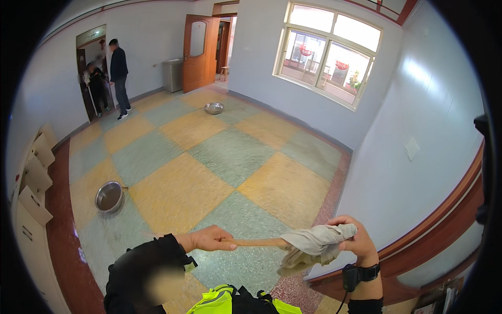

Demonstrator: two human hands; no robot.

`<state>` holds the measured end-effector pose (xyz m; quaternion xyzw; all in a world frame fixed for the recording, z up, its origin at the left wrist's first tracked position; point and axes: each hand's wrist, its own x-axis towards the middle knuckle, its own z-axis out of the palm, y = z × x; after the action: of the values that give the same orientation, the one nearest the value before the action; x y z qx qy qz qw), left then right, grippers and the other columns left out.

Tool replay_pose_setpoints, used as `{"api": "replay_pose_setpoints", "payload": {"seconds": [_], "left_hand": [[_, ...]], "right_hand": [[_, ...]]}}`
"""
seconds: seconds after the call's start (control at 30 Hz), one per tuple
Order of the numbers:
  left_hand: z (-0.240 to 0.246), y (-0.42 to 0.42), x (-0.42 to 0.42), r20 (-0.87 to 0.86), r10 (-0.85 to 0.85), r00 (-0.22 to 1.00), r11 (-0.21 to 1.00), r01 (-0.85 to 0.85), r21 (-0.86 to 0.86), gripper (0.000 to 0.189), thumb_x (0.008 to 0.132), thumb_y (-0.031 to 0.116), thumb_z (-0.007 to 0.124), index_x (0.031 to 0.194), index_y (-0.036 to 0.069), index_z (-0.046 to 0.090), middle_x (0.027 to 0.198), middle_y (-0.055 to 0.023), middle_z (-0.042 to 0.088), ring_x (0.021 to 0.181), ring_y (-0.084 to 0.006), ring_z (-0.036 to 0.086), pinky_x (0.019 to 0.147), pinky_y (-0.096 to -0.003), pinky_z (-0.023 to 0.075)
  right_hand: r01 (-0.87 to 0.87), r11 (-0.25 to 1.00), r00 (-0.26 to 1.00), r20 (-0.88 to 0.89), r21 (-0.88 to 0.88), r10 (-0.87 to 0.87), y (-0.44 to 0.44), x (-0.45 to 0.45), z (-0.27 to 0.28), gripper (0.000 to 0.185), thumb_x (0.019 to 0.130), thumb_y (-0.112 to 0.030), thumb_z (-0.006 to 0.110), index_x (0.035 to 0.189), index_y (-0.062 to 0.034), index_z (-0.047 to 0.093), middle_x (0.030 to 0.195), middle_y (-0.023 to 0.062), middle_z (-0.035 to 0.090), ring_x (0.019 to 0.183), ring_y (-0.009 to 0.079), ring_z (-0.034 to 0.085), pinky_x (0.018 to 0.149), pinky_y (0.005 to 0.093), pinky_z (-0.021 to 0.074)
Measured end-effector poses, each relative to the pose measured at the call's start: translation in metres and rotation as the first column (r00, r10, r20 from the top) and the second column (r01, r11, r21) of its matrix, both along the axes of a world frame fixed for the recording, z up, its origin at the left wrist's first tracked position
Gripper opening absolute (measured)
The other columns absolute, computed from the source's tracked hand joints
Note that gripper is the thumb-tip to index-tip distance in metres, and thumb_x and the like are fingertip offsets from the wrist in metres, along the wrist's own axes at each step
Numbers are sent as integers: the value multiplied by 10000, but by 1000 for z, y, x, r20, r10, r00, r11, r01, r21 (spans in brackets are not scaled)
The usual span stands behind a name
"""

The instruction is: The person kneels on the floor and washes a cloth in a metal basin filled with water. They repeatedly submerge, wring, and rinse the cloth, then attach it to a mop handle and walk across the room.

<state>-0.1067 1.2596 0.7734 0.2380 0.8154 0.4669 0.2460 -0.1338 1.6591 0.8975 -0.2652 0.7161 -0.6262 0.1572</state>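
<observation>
My left hand (211,238) is closed around one end of a flat wooden stick (259,242), held roughly level in front of my body. A damp-looking, pale grey cloth (317,243) is wound about the stick's other end, with a yellowish fold hanging below it. My right hand (359,243) grips the cloth at its far right tip. The stick's right end is hidden inside the wrapped cloth. Around my right wrist sits a black strap with a small device (353,276) and a cable.
A steel basin of murky water (109,197) stands on the checkered floor (184,192), left. Another metal basin (213,108) is farther back. One person (119,74) stands by the left doorway, others within it. Cabinet doors (35,202) hang ajar at left; a wooden door (439,239) is at right.
</observation>
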Motion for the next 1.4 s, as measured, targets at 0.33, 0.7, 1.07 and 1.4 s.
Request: {"api": "replay_pose_setpoints", "payload": {"seconds": [0.33,0.7,1.07,1.4], "left_hand": [[24,-8,-2,-277,437,856,884,-465,-44,442,792,469,644,687,43,593,552,-12,477,540,-89,439,484,-280,354],[44,-15,9,-675,646,358,454,-890,-37,379,693,438,727,699,77,612,585,-98,557,549,-254,557,506,-328,417],[41,-34,7,-646,591,483,511,-844,-164,380,732,418,696,745,42,645,649,-103,586,590,-227,561,545,-331,420],[-5,-44,-18,-304,528,793,840,-541,46,266,841,281,623,845,18,586,637,-5,521,612,-95,460,540,-269,383]], "right_hand": [[-36,986,959,282,161,-11,28,-83,-77,432,752,-145,728,1132,-21,564,1023,14,612,920,104,550,830,270,436],[-42,986,998,49,161,35,-19,-152,-50,412,765,-183,527,1101,53,555,1016,60,612,860,147,568,796,280,437],[-229,972,972,48,-48,231,-45,-140,-39,414,779,-178,659,1123,30,559,1045,73,607,893,149,575,824,293,444],[93,956,947,321,-278,2,-27,-129,-40,381,836,-244,627,1116,8,572,1015,65,631,900,146,596,828,293,465]]}}
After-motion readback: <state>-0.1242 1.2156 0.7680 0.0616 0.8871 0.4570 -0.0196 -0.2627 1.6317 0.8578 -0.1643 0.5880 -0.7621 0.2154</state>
